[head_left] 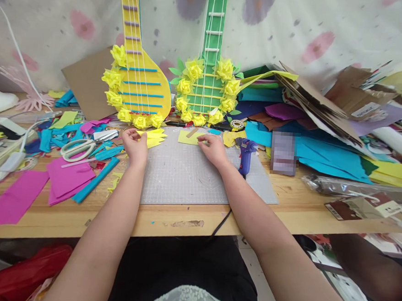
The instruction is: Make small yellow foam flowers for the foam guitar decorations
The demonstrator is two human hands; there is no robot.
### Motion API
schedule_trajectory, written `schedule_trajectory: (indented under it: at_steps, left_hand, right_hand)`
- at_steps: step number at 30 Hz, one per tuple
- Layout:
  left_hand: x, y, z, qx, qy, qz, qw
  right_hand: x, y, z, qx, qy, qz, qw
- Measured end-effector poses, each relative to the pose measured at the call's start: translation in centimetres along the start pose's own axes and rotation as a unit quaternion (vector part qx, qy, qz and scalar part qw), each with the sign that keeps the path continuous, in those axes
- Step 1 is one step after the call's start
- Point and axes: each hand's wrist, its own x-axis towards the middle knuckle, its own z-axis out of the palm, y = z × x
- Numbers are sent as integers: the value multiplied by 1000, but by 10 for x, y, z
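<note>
My left hand (134,147) is at the left edge of the grey cutting mat (181,181), its fingers closed on some yellow pointed paper pieces (156,138) that fan out to the right. At the mat's back right, my right hand (213,148) has its fingers curled together at the right end of a flat yellow sheet (185,138). Whatever its fingertips pinch is too small to make out. A small brown strip (191,132) lies on that sheet. Just right of my right hand, a blue glue gun (245,156) stands upright on the mat.
Behind the mat stand a yellow paper lute (147,80) and a green one (208,89), both edged with yellow flowers. White scissors (78,150), magenta sheets (70,178) and blue scraps (97,180) lie left. Cardboard (315,92) and blue sheets (328,155) are piled right.
</note>
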Motion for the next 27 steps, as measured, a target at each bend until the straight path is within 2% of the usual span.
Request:
schedule_trajectory:
  at_steps: [2, 5, 11, 15, 19, 23, 25, 27]
  left_hand:
    - [-1, -2, -5, 119, 8, 46, 992]
    - [-5, 0, -10, 225, 37, 80, 970]
    - [-10, 7, -12, 204, 41, 116, 971]
    - [-16, 9, -10, 190, 18, 160, 969]
    - [-25, 12, -5, 184, -28, 195, 963]
    - [-33, 13, 1, 164, -84, 246, 952]
    - [-39, 13, 3, 148, -168, 279, 934]
    - [-44, 13, 4, 136, -280, 294, 904]
  right_hand:
    - [-1, 1, -3, -69, -13, -30, 997]
    - [0, 0, -3, -116, -35, -22, 992]
    - [5, 0, 5, -141, -19, -25, 989]
    - [6, 1, 6, -108, 13, -3, 994]
    - [5, -2, -1, -51, 79, 21, 995]
    - [1, -9, -6, -9, 117, 2, 993]
    - [-3, -13, -7, 10, 88, -17, 996]
    - [-7, -16, -6, 24, 24, -28, 999]
